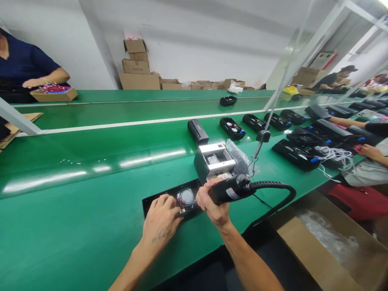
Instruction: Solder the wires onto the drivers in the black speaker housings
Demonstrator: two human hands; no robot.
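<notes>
A black open speaker housing [157, 198] lies on the green bench in front of me, with a round speaker driver [185, 197] inside. My left hand [160, 220] rests on the housing, fingers bent and pressing beside the driver. My right hand [212, 202] is wrapped around a black electric screwdriver [230, 189], its tip pointed down into the housing. The tool hangs from a hook and cable [257, 151], and a thick black cord [279, 190] loops off to the right.
A small grey box [214, 159] of parts stands just behind the housing. More black housings [232, 128] line the belt to the right, where other people's hands [371, 151] work. A cardboard box [330, 242] sits at lower right. A person sits at far left.
</notes>
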